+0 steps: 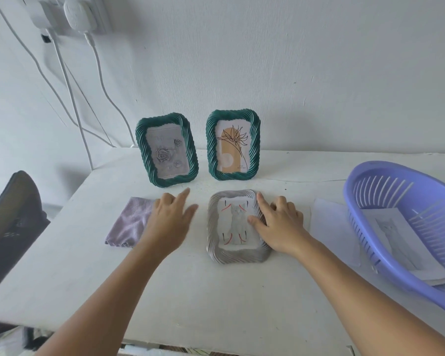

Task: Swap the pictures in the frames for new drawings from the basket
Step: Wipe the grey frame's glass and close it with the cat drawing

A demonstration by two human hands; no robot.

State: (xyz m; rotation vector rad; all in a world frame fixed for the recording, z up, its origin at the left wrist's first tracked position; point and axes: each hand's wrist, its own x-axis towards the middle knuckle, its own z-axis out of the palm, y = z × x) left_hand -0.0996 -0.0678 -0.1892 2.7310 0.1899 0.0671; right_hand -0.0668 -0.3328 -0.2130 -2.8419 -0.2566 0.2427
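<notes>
Grey frame (238, 227) is lying flat on the bench (165, 291) — pressed at its 3 o'clock edge by the right hand (278, 224), fingers loosely spread; left hand (171, 217) hovers spread at 9 o'clock, slightly farther off.

Home room, picture frames (167, 149), wall chargers (79, 14)

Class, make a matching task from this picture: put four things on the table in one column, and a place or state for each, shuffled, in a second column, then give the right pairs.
Things
1. grey frame
2. frame with rose picture
3. purple basket
4. lilac cloth

Places or states
A. holds sheets of paper
B. lies flat under the right hand
C. stands upright, back left
D. partly under the left hand

Pairs: 1-B, 2-C, 3-A, 4-D
</notes>
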